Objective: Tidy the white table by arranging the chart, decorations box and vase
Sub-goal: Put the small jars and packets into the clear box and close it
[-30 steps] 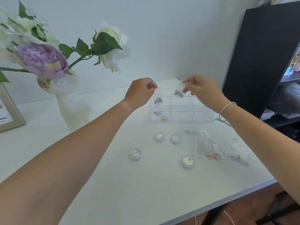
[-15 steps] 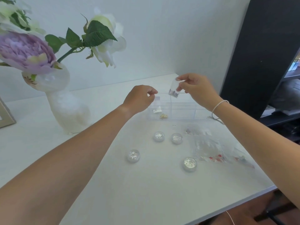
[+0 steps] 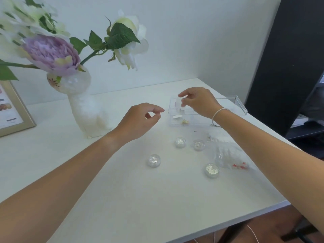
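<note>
A clear decorations box with compartments stands at the back right of the white table, its clear lid behind it. My right hand hovers over the box's left compartments, pinching a small clear packet. My left hand is just left of the box, fingers curled with thumb and forefinger close; I see nothing in it. A white vase with purple and white flowers stands at the back left. The framed chart leans at the far left edge.
Several small round clear jars of glitter lie in front of the box. Clear plastic bags with red bits lie at the right. A black cabinet stands beyond the right edge.
My right hand has lowered the packet toward the box's left compartments. My left hand has drawn back left and down from the box. The view has shifted, showing the chart again.
</note>
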Available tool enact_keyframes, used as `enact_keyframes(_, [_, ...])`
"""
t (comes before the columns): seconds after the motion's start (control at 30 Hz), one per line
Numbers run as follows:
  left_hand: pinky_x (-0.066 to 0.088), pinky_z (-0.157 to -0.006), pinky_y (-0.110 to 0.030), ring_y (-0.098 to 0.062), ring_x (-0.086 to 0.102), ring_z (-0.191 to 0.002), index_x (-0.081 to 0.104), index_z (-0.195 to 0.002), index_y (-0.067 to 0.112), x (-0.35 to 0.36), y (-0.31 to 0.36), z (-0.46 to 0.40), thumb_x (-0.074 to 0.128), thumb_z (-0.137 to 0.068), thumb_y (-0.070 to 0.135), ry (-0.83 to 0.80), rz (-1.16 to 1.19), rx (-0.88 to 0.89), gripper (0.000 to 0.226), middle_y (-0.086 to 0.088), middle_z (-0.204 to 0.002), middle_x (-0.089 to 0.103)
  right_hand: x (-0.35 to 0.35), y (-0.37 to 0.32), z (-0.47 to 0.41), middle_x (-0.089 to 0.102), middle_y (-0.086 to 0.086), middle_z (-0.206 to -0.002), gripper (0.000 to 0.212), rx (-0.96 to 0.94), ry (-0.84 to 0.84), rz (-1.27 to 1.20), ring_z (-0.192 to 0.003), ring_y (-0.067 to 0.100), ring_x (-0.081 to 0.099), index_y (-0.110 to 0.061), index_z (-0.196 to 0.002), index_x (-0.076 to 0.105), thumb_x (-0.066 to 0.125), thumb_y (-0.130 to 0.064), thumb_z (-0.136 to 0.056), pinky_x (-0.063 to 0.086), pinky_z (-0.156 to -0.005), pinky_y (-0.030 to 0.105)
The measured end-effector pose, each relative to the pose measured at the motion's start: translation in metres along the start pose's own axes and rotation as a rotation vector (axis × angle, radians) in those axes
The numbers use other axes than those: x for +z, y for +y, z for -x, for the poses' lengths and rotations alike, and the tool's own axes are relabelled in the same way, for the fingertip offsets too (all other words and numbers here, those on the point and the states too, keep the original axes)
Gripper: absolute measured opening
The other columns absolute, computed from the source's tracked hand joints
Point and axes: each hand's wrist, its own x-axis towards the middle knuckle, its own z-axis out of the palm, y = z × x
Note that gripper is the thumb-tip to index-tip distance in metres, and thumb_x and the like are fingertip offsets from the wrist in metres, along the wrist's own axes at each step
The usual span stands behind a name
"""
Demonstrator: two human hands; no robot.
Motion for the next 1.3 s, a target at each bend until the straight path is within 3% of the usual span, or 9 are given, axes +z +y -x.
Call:
enact_keyframes(0.1, [0.037, -0.061, -0.003, 0.009, 0.052, -0.073, 0.065, -0.092, 0.038, -0.008, 0.002, 0.027, 0.057, -0.088, 0.022, -0.075, 0.025, 0.012, 0.019, 0.021, -0.095, 0.063, 0.0, -0.001, 0.003, 0.07, -0.002, -0.103, 0.025, 0.009, -0.021, 0.19, -0.095, 0.012, 0.052, -0.024, -0.107, 0.064, 0.049, -0.022, -0.087, 0.032, -0.086, 0.031])
enact_keyframes(0.2, [0.037, -0.061, -0.004, 0.006, 0.054, -0.076, 0.064, -0.091, 0.043, -0.015, 0.005, 0.051, 0.058, -0.088, 0.024, -0.143, 0.05, 0.026, 0.021, 0.02, -0.096, 0.064, -0.005, -0.002, 0.01, 0.061, -0.002, -0.122, 0.028, -0.028, 0.034, 0.444, -0.119, 0.024, 0.041, -0.026, -0.116, 0.061, 0.047, -0.028, -0.092, 0.026, -0.097, 0.036])
enact_keyframes(0.33, [0.038, -0.062, -0.005, 0.002, 0.056, -0.081, 0.062, -0.092, 0.048, -0.02, 0.003, 0.071, 0.061, -0.086, 0.03, -0.21, 0.045, 0.036, 0.018, 0.02, -0.098, 0.064, -0.009, -0.014, 0.034, 0.063, 0.001, -0.11, 0.022, -0.173, 0.121, 0.361, -0.101, 0.024, 0.048, -0.022, -0.105, 0.065, 0.05, -0.023, -0.09, 0.033, -0.094, 0.038])
enact_keyframes(0.43, [0.038, -0.064, -0.007, 0.002, 0.054, -0.087, 0.06, -0.092, 0.053, -0.019, -0.001, 0.081, 0.062, -0.082, 0.042, -0.258, 0.012, 0.014, 0.015, 0.025, -0.099, 0.062, -0.007, -0.02, 0.059, 0.065, -0.005, -0.093, 0.016, -0.275, 0.016, 0.295, -0.082, 0.012, 0.043, -0.024, -0.098, 0.067, 0.056, -0.025, -0.087, 0.037, -0.081, 0.029])
enact_keyframes(0.53, [0.039, -0.065, -0.006, 0.004, 0.053, -0.09, 0.06, -0.094, 0.055, -0.016, -0.003, 0.089, 0.063, -0.077, 0.052, -0.278, 0.008, 0.006, 0.017, 0.03, -0.1, 0.06, 0.0, -0.017, 0.078, 0.066, -0.006, -0.097, 0.021, -0.293, -0.143, 0.299, -0.076, 0.002, 0.041, -0.026, -0.102, 0.065, 0.062, -0.032, -0.083, 0.031, -0.076, 0.021])
enact_keyframes(0.7, [0.038, -0.067, -0.005, 0.003, 0.053, -0.087, 0.059, -0.094, 0.055, -0.01, -0.002, 0.099, 0.067, -0.075, 0.047, -0.268, 0.052, -0.004, 0.022, 0.03, -0.101, 0.06, 0.004, -0.009, 0.091, 0.058, -0.015, -0.1, 0.033, -0.212, -0.278, 0.332, -0.087, 0.006, 0.044, -0.035, -0.108, 0.059, 0.064, -0.046, -0.078, 0.03, -0.082, 0.025])
enact_keyframes(0.87, [0.036, -0.066, -0.005, 0.001, 0.05, -0.081, 0.06, -0.091, 0.05, -0.002, -0.001, 0.102, 0.068, -0.079, 0.037, -0.201, 0.05, -0.02, 0.02, 0.024, -0.098, 0.061, 0.008, -0.007, 0.093, 0.057, -0.016, -0.094, 0.026, -0.213, -0.307, 0.343, -0.086, 0.005, 0.043, -0.033, -0.106, 0.061, 0.063, -0.038, -0.08, 0.027, -0.082, 0.024])
enact_keyframes(1.1, [0.037, -0.065, -0.005, -0.001, 0.05, -0.077, 0.065, -0.092, 0.041, 0.002, 0.0, 0.094, 0.068, -0.08, 0.032, -0.168, 0.062, -0.027, 0.015, 0.019, -0.098, 0.063, 0.0, -0.002, 0.09, 0.062, -0.013, -0.097, 0.017, -0.219, -0.255, 0.311, -0.084, 0.009, 0.048, -0.032, -0.097, 0.063, 0.063, -0.035, -0.081, 0.03, -0.08, 0.024])
enact_keyframes(1.3, [0.037, -0.061, -0.006, 0.002, 0.051, -0.074, 0.065, -0.088, 0.041, 0.003, 0.014, 0.062, 0.068, -0.079, 0.032, -0.103, 0.09, 0.033, 0.013, 0.02, -0.096, 0.064, -0.034, 0.002, 0.077, 0.063, -0.015, -0.093, 0.011, -0.209, -0.148, 0.271, -0.076, -0.001, 0.047, -0.04, -0.087, 0.059, 0.065, -0.035, -0.08, 0.032, -0.071, 0.015])
